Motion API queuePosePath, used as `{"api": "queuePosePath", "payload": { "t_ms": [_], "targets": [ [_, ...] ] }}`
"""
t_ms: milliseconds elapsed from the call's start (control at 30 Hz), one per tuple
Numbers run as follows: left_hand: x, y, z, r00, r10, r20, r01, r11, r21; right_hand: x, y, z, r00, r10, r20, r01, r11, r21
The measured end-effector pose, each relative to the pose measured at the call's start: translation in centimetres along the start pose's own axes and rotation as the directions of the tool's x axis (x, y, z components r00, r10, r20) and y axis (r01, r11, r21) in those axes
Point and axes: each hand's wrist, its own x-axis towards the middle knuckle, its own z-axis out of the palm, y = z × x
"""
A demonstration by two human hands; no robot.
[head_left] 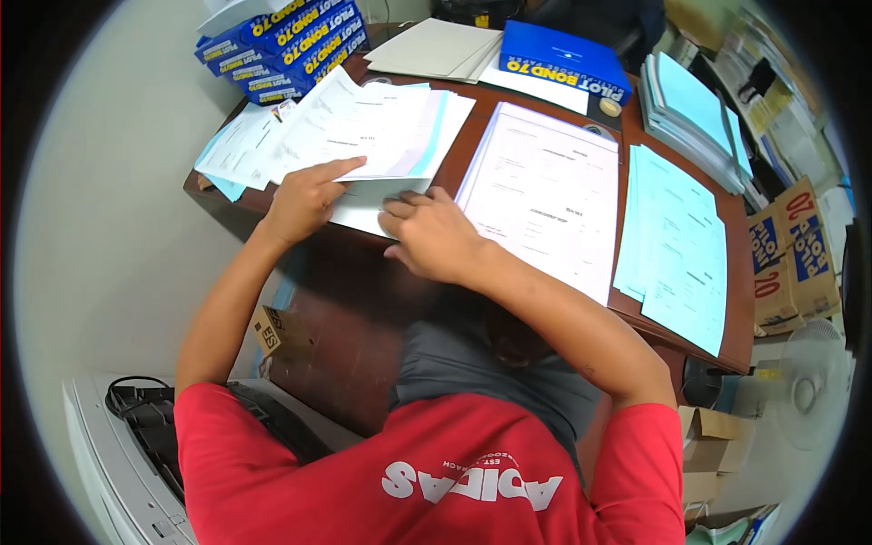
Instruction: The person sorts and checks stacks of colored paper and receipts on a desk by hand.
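My left hand (pixel 309 198) is closed at the near edge of a stack of printed sheets (pixel 354 136), its index finger lying along that edge. White and light-blue layers show at the stack's right side. Below the lifted edge, a white sheet (pixel 359 204) reaches the desk's front. My right hand (pixel 431 232) rests at that sheet's right end with curled, slightly blurred fingers; what lies under the fingertips is hidden. Right of it sits a thick pile of printed white sheets (pixel 549 195), and farther right several printed light-blue sheets (pixel 681 236) overlap.
Blue paper-ream packs (pixel 286 45) are stacked at the back left of the brown desk (pixel 627 313). A blue box (pixel 568 65) stands at the back beside folders (pixel 436 50). Bundled light-blue paper (pixel 695 118) occupies the right corner. Beyond are a cardboard carton (pixel 795 254) and a fan (pixel 804 391).
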Motion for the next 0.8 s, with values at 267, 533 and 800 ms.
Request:
{"api": "queuePosePath", "payload": {
  "t_ms": [267, 533, 800],
  "targets": [
    [-1.0, 1.1, -2.9, 0.978, -0.135, 0.162, 0.182, 0.926, -0.330, 1.4, 2.3, -0.9, 0.937, 0.343, 0.061, -0.341, 0.864, 0.370],
    [0.9, 0.7, -3.5, 0.902, -0.174, 0.396, 0.302, 0.909, -0.288, 2.1, 2.9, -2.1, 0.805, 0.531, 0.267, -0.592, 0.687, 0.420],
    [1.1, -0.5, -2.2, 0.891, -0.324, 0.319, 0.383, 0.913, -0.142, 0.2, 3.0, -4.2, 0.850, 0.526, -0.040, -0.447, 0.758, 0.476]
  ]
}}
